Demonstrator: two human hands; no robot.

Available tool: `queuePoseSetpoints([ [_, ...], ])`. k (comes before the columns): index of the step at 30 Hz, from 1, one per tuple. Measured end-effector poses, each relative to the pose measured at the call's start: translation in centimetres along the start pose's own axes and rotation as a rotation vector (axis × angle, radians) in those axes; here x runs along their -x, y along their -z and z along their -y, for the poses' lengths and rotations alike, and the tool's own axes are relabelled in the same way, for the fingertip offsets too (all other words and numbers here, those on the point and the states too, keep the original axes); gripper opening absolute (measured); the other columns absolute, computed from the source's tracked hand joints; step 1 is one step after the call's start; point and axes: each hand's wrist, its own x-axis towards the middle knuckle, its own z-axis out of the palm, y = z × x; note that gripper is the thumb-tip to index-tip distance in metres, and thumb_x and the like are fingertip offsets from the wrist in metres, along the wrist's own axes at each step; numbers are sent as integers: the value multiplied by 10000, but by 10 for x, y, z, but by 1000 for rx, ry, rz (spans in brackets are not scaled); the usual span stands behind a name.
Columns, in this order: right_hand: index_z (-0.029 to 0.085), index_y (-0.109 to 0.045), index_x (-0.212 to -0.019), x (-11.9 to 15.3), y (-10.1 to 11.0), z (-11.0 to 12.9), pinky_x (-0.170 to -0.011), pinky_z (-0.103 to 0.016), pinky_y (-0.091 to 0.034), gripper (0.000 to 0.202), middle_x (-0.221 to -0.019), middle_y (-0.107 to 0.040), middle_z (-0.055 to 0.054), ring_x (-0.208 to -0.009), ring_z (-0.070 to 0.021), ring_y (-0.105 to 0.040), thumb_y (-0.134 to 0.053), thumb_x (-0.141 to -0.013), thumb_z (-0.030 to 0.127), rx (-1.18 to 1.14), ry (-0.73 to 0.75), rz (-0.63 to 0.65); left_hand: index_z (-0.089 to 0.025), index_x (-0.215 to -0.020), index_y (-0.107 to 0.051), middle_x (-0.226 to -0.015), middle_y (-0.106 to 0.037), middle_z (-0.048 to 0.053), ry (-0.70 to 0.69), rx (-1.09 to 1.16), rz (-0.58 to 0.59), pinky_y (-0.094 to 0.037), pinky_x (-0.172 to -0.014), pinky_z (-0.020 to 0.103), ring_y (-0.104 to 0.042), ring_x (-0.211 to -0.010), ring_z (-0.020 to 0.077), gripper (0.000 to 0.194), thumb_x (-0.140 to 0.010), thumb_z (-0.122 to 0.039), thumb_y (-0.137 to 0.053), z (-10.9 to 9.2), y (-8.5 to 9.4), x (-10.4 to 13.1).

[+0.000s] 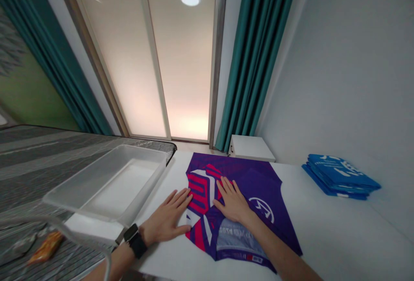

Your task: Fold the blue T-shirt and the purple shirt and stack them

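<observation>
One purple shirt (255, 186) under two flat hands (200, 212).

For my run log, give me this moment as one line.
left hand: flat, open, at purple shirt edge | right hand: flat, open, on shirt | clear bin left | blue stack right

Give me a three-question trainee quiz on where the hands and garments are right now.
1. True or false: the right hand lies flat on the purple garment.
2. Where does the left hand rest? A) inside the clear plastic tray B) palm down at the garment's left edge on the white table C) on the stack of blue garments
3. Fill in: the left wrist wears a black ____.

Key: 1 true; 2 B; 3 watch.
</observation>
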Motion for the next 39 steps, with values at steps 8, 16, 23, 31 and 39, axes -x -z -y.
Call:
queuePoseSetpoints([
  [8,139,-223,-1527,20,-3,13,-1195,-471,-26,704,-1600,-129,-102,-1480,-232,-72,-220,-976,577,-12,58,-38,-232,-1551,-89,-1585,-217,100,100,40,-53,-264,-1165,482,-261,-1445,277,697,-980,-501,-386,-15,1,-5],
  [16,143,-227,-1527,51,4,16,-1201,-465,-37,683,-1593,-169,-76,-1476,-222,-114,-199,-985,557,-38,46,-49,-292,-1539,-115,-1570,-271,61,8,16,-29,-220,-1182,475,-290,-1434,264,727,-945,-546,-449,-21,0,-12],
  [23,113,-264,-1513,94,15,-20,-1202,-452,-98,656,-1579,-224,-89,-1466,-223,-170,-207,-996,511,30,-87,-81,-270,-1545,-114,-1581,-252,57,25,21,-85,-245,-1177,452,-291,-1437,239,649,-989,-469,-385,-33,-2,-26],
  [31,184,-324,-1499,116,7,-43,-1195,-480,-135,607,-1564,-286,-75,-1456,-225,-210,-227,-997,512,83,-168,-155,-261,-1455,-382,-1463,-472,73,-14,51,-123,-339,-1106,429,-450,-1315,250,508,-975,-423,-406,-63,8,-44],
  [39,170,-361,-1484,121,-2,-43,-1197,-441,-167,600,-1554,-318,-70,-1440,-217,-255,-246,-998,503,55,-183,-181,-221,-867,-552,-893,-638,44,183,40,-45,-430,-780,376,-597,-842,232,138,-917,-320,-470,-62,21,-14],
])
